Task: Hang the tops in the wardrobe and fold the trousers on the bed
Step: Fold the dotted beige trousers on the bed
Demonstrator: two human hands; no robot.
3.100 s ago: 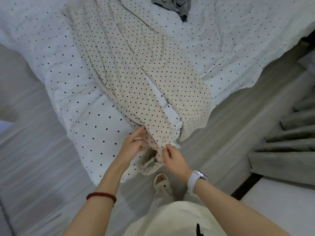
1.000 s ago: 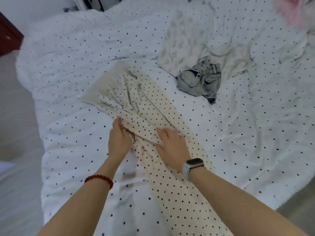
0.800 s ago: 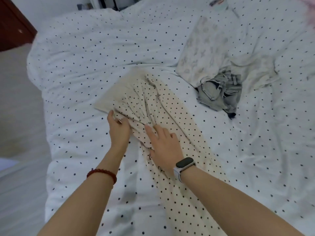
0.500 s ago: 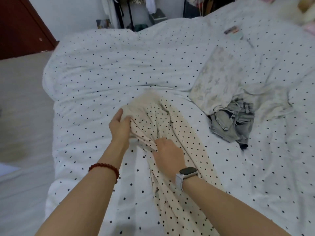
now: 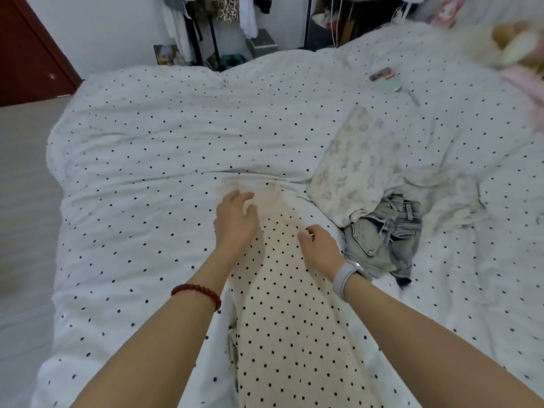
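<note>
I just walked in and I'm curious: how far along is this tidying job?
Early on, it seems. In hand: the cream dotted trousers lie as a long narrow strip on the bed, left hand at the waistband, right hand beside it, not yet folded short. Left: the crumpled denim piece and the pale printed garment lie unsorted. Nothing finished shows.

Bare forearms; red bead bracelet (image 5: 196, 291) on left wrist, white-strapped watch (image 5: 347, 275) on right.

Home bedroom, dotted duvet bed (image 5: 176, 148), clothes rack (image 5: 212, 16)
</note>
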